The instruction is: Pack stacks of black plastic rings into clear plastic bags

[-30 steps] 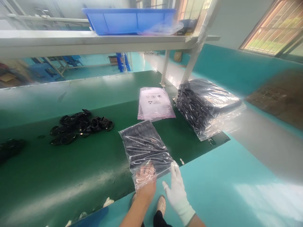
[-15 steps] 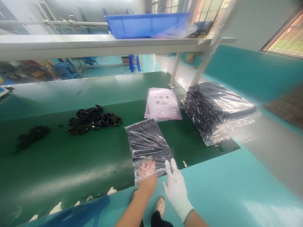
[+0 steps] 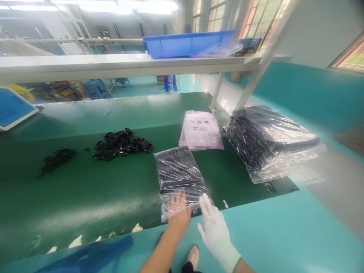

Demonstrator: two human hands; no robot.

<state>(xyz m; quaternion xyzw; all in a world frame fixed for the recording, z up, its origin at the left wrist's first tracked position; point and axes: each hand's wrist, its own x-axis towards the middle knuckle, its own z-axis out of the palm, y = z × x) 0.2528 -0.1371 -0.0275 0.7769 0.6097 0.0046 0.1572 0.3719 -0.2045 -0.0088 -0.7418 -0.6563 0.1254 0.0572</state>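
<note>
A clear plastic bag [image 3: 180, 168] packed with rows of thin black pieces lies near the front edge of the green table. My left hand [image 3: 179, 212], bare, rests flat on the bag's near end with its fingers stretched out. In a white glove, my right hand [image 3: 214, 223] is at the bag's near right corner, its fingers extended and thumb apart. The fingertips come up to the bag's edge; whether they press on it I cannot tell. Beyond the bag lies a pink printed plastic bag [image 3: 201, 131].
Several filled clear bags [image 3: 267, 140] are stacked at the table's right end. Black rings [image 3: 122, 144] and a pile of small black parts [image 3: 57, 161] lie on the left. A blue bin [image 3: 190, 44] stands on the shelf [image 3: 113, 62] above the green table [image 3: 113, 197].
The view has tilted up and turned slightly left. My right hand has slid a little down and right along the bag's edge. My left hand stays on the bag.
</note>
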